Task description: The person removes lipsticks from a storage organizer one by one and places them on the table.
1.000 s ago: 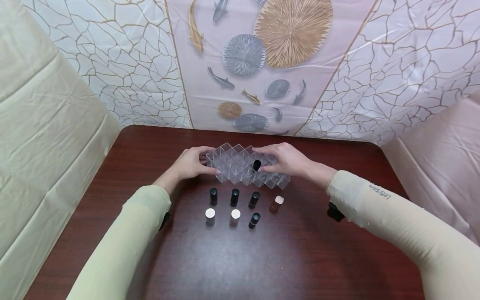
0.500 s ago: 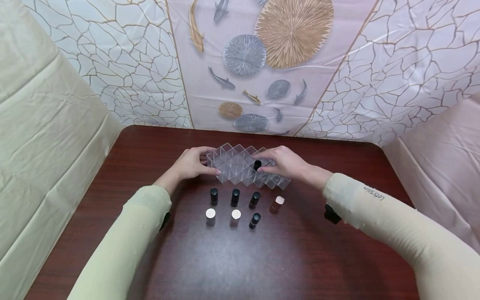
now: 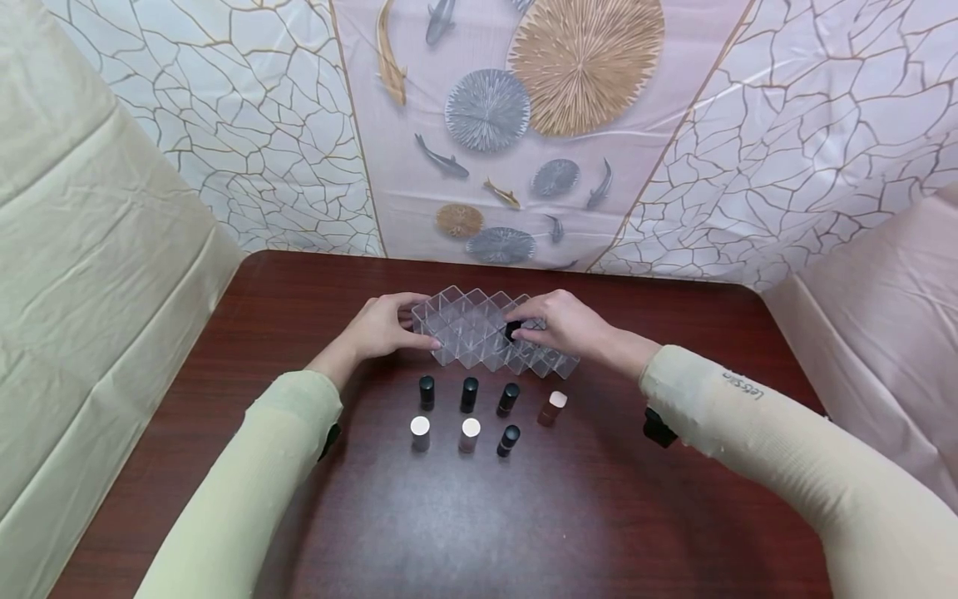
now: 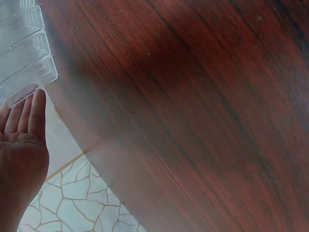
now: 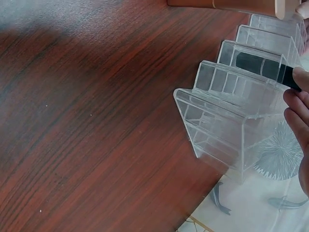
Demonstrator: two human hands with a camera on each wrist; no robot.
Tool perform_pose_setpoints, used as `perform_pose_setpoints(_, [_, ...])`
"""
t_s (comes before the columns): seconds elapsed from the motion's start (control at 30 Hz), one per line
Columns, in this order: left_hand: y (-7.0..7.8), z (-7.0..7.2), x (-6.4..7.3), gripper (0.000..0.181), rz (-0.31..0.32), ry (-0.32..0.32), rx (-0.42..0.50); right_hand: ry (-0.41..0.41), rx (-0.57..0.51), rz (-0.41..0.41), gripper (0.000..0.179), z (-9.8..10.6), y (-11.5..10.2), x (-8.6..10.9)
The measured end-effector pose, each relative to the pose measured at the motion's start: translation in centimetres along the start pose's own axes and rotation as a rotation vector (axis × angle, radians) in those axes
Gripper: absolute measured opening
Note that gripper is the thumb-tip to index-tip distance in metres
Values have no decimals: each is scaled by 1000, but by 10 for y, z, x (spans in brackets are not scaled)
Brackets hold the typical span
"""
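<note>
A clear acrylic lipstick organizer (image 3: 466,320) with diamond-shaped compartments stands on the table. My left hand (image 3: 380,326) holds its left end, thumb at the front corner and fingers behind. In the left wrist view, the fingertips of the left hand (image 4: 21,140) lie against the organizer's end wall. My right hand (image 3: 567,323) pinches the top of a black lipstick tube (image 3: 512,330) between thumb and fingers. In the right wrist view, the lower part of this lipstick (image 5: 260,65) shows through the clear wall, inside a compartment.
In front of the organizer stand several more tubes: black ones (image 3: 469,395), two with white tops (image 3: 420,433), and a brown one with a pale top (image 3: 552,408). Patterned cloth (image 3: 486,166) hangs behind the dark wooden table (image 3: 464,532).
The right hand has lowered the black lipstick deeper into its compartment, so less of it shows above. Its fingers have shifted slightly left. The left hand has kept its hold on the organizer.
</note>
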State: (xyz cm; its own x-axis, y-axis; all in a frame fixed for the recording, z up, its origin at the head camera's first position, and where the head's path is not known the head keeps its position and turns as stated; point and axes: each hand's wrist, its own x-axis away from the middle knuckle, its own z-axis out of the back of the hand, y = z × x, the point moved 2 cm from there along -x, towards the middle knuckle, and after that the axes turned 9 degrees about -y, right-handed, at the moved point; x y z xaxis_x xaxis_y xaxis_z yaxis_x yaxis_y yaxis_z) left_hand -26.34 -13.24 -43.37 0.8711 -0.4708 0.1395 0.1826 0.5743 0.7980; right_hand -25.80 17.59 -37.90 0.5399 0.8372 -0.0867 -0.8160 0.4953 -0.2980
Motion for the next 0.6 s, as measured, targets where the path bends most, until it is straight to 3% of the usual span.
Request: perform_pose_setpoints(0.6, [0, 0, 0, 87, 7, 2, -12, 21, -24, -26, 26, 24, -11, 1])
